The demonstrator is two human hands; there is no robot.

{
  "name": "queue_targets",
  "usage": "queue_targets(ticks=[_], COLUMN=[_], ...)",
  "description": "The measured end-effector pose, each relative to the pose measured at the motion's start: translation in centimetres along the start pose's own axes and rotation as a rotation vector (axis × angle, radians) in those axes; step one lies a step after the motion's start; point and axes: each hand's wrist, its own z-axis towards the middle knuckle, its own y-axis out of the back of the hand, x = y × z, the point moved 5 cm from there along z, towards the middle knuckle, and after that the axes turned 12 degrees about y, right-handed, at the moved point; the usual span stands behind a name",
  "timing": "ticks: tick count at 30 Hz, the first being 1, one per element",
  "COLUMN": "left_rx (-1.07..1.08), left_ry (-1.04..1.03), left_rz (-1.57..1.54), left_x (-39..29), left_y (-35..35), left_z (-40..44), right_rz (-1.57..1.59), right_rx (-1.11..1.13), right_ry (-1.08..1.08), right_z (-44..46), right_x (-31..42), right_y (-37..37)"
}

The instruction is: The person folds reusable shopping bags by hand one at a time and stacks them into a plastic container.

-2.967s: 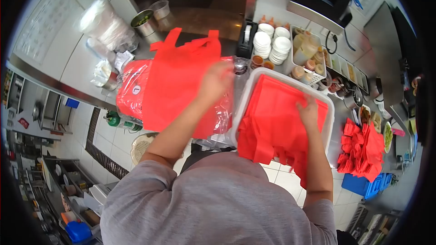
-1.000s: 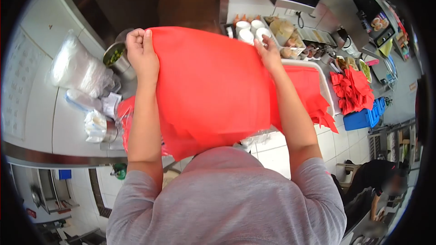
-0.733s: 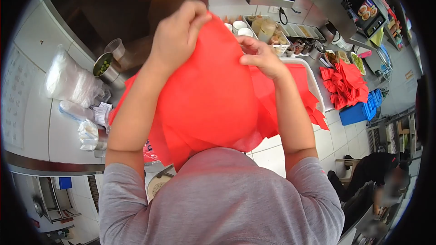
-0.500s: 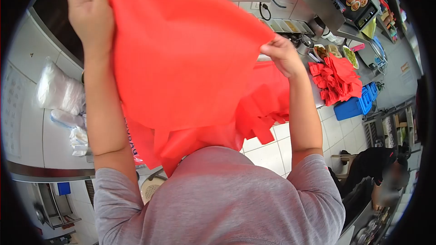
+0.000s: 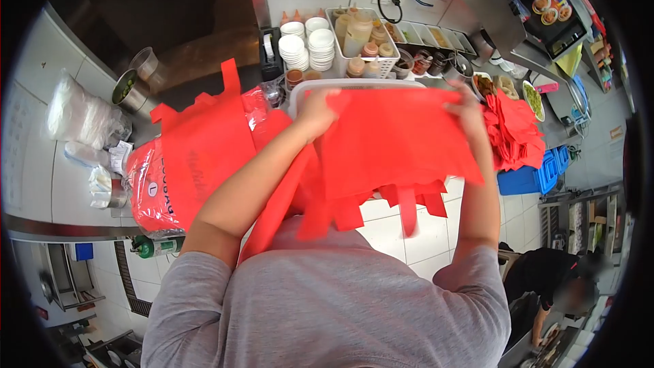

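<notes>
A red fabric bag [image 5: 402, 140] is spread in front of my chest, its top edge over a translucent plastic tub [image 5: 294, 99]. My left hand [image 5: 317, 114] is closed on its upper left corner. At the upper right corner is my right hand [image 5: 467, 109], blurred but with fingers closed on the fabric. More red bags with loose handle strips [image 5: 407, 211] hang below it, against my shirt. To the left, another red bag [image 5: 208, 153] lies over a plastic-wrapped pack of red bags [image 5: 146, 187] with printed lettering.
Stacked white cups [image 5: 293, 51] and a white basket of sauce bottles [image 5: 357, 37] stand behind the tub. A heap of red bags [image 5: 511, 129] lies at right, above a blue bin [image 5: 521, 180]. A metal pot [image 5: 131, 90] stands left. A co-worker [image 5: 552, 272] bends over at lower right.
Both hands have come down from a raised position with the red bag, my left hand also moving right. The bag now lies lower and flatter, exposing the cups, bottles and wrapped pack.
</notes>
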Motion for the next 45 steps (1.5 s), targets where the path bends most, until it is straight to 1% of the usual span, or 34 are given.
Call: queue_targets(ticks=[1,2,4,5,7,8,10,11,13,14,16,17,19,20,21,22,23,25,26,27,28,30,32,33,34,35,36,38,39,40,42,43,44,45], left_rx=[-0.013,-0.006,-0.09,-0.087,-0.127,-0.124,-0.248,-0.253,-0.214,-0.212,-0.275,-0.275,-0.356,-0.357,-0.352,-0.345,-0.343,-0.137,-0.136,-0.15,-0.163,-0.123,-0.304,-0.261,-0.22,-0.178,-0.133,0.044,-0.024,-0.046,-0.128,-0.165,-0.176,-0.21], left_ry=[0.047,0.043,0.038,0.041,0.022,0.03,-0.085,-0.084,-0.066,-0.064,0.089,0.089,0.193,0.193,0.204,0.216,0.219,0.3,0.304,0.201,0.1,0.153,-0.08,-0.103,-0.121,-0.04,0.049,0.083,0.089,0.101,0.175,0.242,0.255,0.15], left_rz=[0.093,0.095,0.37,0.373,0.404,0.41,0.432,0.432,0.432,0.432,0.404,0.405,0.368,0.371,0.498,0.622,0.618,0.708,0.706,0.632,0.556,0.559,0.5,0.538,0.579,0.638,0.695,0.752,0.808,0.81,0.417,0.31,0.311,0.244], left_x=[2.3,3.9,5.5,5.8,5.9,6.0,5.0,4.9,4.4,3.9,3.3,3.2,3.7,3.9,4.0,4.2,4.5,5.7,5.9,5.0,3.8,2.9,1.0,0.2,-0.9,-2.5,-3.2,-1.7,-0.9,0.1,2.3,1.2,-0.2,-2.2], left_y=[-1.0,-1.6,-1.7,-1.7,-1.4,-1.6,-1.3,-1.2,-1.3,-1.3,-1.3,-1.5,-1.0,-1.1,-1.2,-1.4,-1.3,-1.2,-0.5,0.2,0.8,1.3,2.1,2.2,2.6,2.7,2.5,2.3,2.8,4.2,7.8,9.5,10.4,11.2], left_z=[0.3,0.4,0.6,0.8,0.7,0.8,1.1,1.2,0.9,0.6,0.1,0.4,1.7,2.1,2.7,3.2,3.7,4.7,5.0,5.1,5.1,4.7,2.6,1.1,-1.3,-4.5,-7.8,-12.1,-13.7,-14.0,-15.2,-15.9,-16.5,-16.8], right_rz=[-0.205,-0.411,-0.644,-0.641,-0.832,-0.824,-1.226,-1.224,-1.117,-1.116,-1.162,-1.25,-1.289,-1.329,-1.329,-1.256,-1.18,-1.132,-1.08,-1.08,-1.046,-1.006,-1.463,-1.461,-1.311,-1.155,-1.134,-1.15,-1.12,-1.112,-1.109,-1.097,-0.698,-0.304], right_rx=[0.081,0.166,0.18,0.179,0.12,0.122,0.17,0.172,0.472,0.472,0.689,0.774,0.791,0.81,0.809,0.857,0.903,0.859,0.808,0.813,0.756,0.704,0.5,0.505,0.527,0.55,0.565,0.825,0.841,0.85,0.826,0.837,0.875,0.889], right_ry=[-0.056,-0.113,0.04,0.036,0.103,0.096,0.353,0.358,0.494,0.491,0.365,0.316,0.317,0.317,0.319,0.187,0.056,0.066,0.08,0.08,0.039,-0.008,0.524,0.535,0.562,0.584,0.59,0.389,0.338,0.362,0.291,0.3,0.238,0.173], right_z=[0.5,0.7,0.9,1.1,1.8,1.6,2.1,2.4,1.6,1.6,1.9,2.2,2.6,2.9,3.6,4.2,4.6,5.7,6.2,6.6,6.9,6.2,4.1,2.7,0.8,-0.8,-2.0,-3.6,-3.6,-2.8,-1.4,-1.1,-1.3,-1.5], right_x=[-4.7,-7.9,-8.6,-8.8,-8.7,-8.5,-5.4,-5.1,-5.2,-5.4,-7.7,-9.0,-10.0,-10.5,-10.1,-10.2,-10.3,-11.9,-12.7,-12.8,-12.6,-12.2,-8.3,-7.1,-5.9,-5.3,-6.4,-11.2,-12.3,-11.4,-9.1,-6.6,-3.2,-0.8], right_y=[0.6,1.2,-1.0,-1.8,-3.0,-3.5,-5.3,-6.2,-9.2,-10.1,-11.9,-12.5,-13.0,-13.2,-13.5,-13.6,-13.6,-12.9,-12.5,-12.1,-11.6,-11.8,-13.9,-14.9,-16.2,-17.4,-17.9,-18.0,-17.9,-19.0,-20.0,-21.4,-23.9,-26.2])
